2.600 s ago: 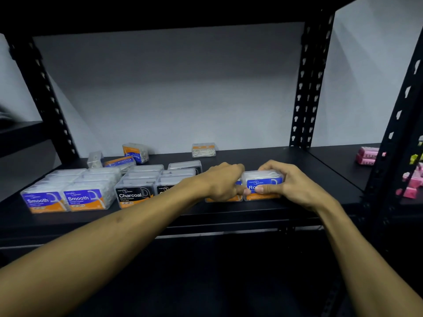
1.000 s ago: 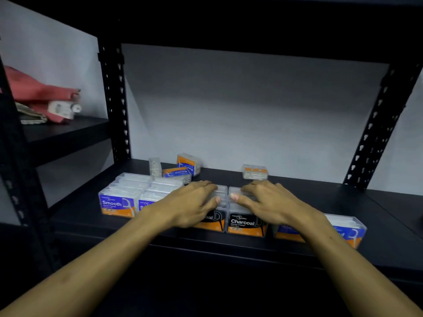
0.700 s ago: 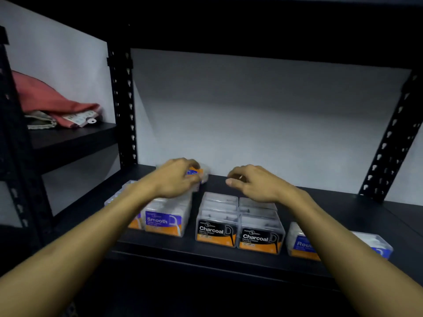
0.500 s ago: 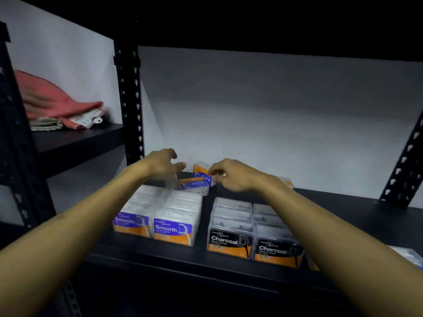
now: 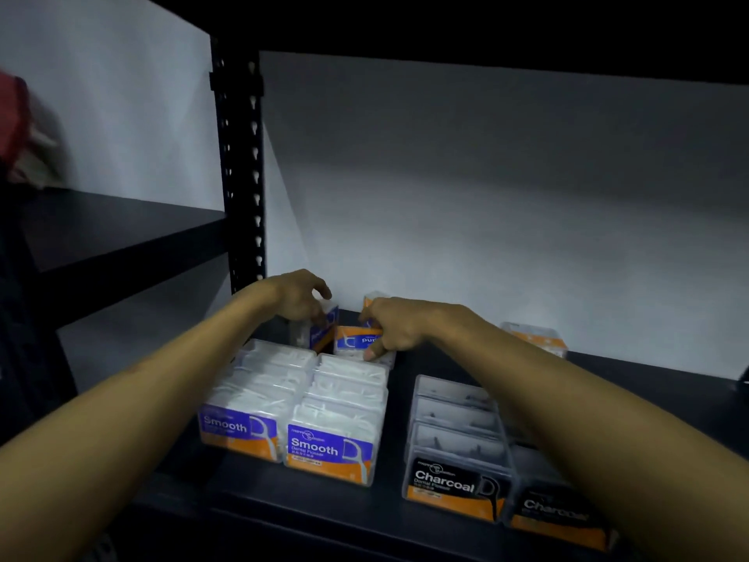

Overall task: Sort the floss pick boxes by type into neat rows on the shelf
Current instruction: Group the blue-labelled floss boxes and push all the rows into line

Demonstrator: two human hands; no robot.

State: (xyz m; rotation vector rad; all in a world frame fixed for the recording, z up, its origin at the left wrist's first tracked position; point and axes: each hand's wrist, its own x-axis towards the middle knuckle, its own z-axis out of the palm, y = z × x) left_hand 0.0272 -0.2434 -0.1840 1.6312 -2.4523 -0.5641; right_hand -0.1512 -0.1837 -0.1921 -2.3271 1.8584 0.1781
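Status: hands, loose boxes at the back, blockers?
Left hand gripping a blue box on end. Right hand on an upside-down Round box. Smooth rows directly in front; one stray box right.

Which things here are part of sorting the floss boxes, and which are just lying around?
Job: Smooth boxes, Charcoal boxes, loose boxes at the back, stray box, shelf, left hand, right hand.
Lying about: red cloth on the side shelf.

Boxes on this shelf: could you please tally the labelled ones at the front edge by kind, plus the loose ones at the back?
Smooth boxes at the front edge: 2
Charcoal boxes at the front edge: 2
Loose boxes at the back: 4, one held by the left hand, one under the right hand
Total: 8
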